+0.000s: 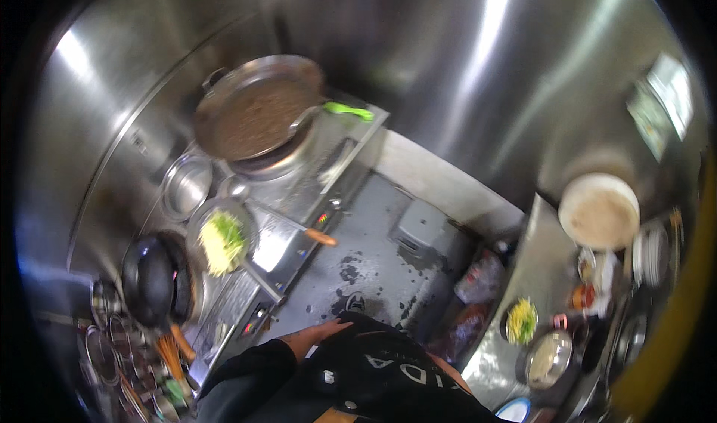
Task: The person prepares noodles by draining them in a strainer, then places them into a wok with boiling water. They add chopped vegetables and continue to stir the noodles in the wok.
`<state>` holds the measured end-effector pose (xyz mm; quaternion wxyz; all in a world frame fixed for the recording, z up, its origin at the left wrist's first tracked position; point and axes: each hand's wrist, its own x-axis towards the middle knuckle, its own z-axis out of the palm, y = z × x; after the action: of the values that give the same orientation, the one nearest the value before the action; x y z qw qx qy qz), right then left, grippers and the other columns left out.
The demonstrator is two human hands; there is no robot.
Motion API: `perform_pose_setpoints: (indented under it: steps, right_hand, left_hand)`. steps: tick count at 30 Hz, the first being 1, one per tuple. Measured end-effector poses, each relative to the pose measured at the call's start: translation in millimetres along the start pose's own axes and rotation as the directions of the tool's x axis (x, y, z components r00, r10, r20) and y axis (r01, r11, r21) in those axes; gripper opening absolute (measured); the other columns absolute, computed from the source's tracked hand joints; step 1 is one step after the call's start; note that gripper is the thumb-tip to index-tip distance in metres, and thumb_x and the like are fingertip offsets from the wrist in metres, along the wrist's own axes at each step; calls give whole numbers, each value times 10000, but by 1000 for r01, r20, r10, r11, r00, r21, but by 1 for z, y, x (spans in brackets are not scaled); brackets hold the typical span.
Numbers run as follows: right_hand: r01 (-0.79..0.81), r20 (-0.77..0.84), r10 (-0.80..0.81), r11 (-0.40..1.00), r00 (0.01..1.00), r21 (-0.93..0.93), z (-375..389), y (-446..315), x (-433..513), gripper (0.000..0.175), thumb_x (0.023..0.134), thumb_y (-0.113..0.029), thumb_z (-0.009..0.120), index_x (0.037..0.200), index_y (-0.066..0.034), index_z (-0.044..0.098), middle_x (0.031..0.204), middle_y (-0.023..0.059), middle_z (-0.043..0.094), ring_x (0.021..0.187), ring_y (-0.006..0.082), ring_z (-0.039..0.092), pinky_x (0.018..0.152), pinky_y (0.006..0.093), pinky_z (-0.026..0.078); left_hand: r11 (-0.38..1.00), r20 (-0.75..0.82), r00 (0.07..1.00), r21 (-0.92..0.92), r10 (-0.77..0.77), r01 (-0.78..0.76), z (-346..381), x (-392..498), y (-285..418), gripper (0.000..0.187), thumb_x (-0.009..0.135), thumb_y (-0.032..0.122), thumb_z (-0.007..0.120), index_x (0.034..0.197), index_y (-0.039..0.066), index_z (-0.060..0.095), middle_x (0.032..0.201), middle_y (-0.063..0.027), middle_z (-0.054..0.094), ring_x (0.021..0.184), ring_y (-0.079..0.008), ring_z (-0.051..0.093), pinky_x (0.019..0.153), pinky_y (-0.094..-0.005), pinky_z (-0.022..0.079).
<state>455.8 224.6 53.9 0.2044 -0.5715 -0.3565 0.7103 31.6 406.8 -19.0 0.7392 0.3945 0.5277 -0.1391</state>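
My left hand (331, 329) is low in front of me, against the black apron (386, 361); its fingers are partly hidden and I see nothing in it. On my right side a strip of bare skin shows past the apron, but the right hand itself cannot be made out. Nearest on the left is a stove counter (229, 305). A grey pan (250, 229) there contains shredded pale and green vegetables (224, 241). Beside it lies a ladle with a wooden handle (320, 236). A black wok (148, 280) is further left.
At the back, a wide metal pot (311, 70) contains brown liquid and a utensil with a green handle (350, 111). A metal bowl (187, 186) stands nearby. The right counter (526, 255) bears a white tub (627, 199), vegetables (521, 322) and plates (652, 257). The floor (319, 288) looks wet.
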Motion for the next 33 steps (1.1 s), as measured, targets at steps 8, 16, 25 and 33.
perform_pose_setpoints:
  steps: [8,16,25,33]
  right_hand:
    - [348,410,-94,715,907,-607,-47,-96,94,443,1071,-359,472,1336,-32,609,1256,157,655,1156,256,635,1008,387,467]
    - [496,487,-134,412,863,-764,-29,-162,232,216,927,-230,700,853,-31,657,762,79,655,717,184,638,667,387,524]
    - [-99,23,96,974,995,203,53,-346,314,662,973,-413,695,1476,-125,376,1366,125,447,1161,342,578,951,501,556]
    - [-301,175,310,951,935,-74,127,-401,332,416,999,-329,663,1264,-33,540,1058,112,638,844,257,669,725,387,617]
  left_hand:
    - [679,-174,979,-732,-106,-57,71,-126,-12,753,923,641,639,1328,7,642,1216,-150,698,1031,-254,696,903,-459,565]
    - [559,-439,892,-769,-110,-310,188,-180,-84,618,973,597,596,1277,65,676,1129,-126,726,938,-237,704,828,-415,575]
    - [140,-303,876,-953,-374,-270,244,-170,-113,662,974,658,555,1272,79,674,1147,-140,723,982,-295,695,832,-465,546]
    - [432,-895,441,-426,-70,-795,228,-184,-191,722,968,659,564,1422,97,580,1226,-106,694,1023,-265,660,826,-460,531]
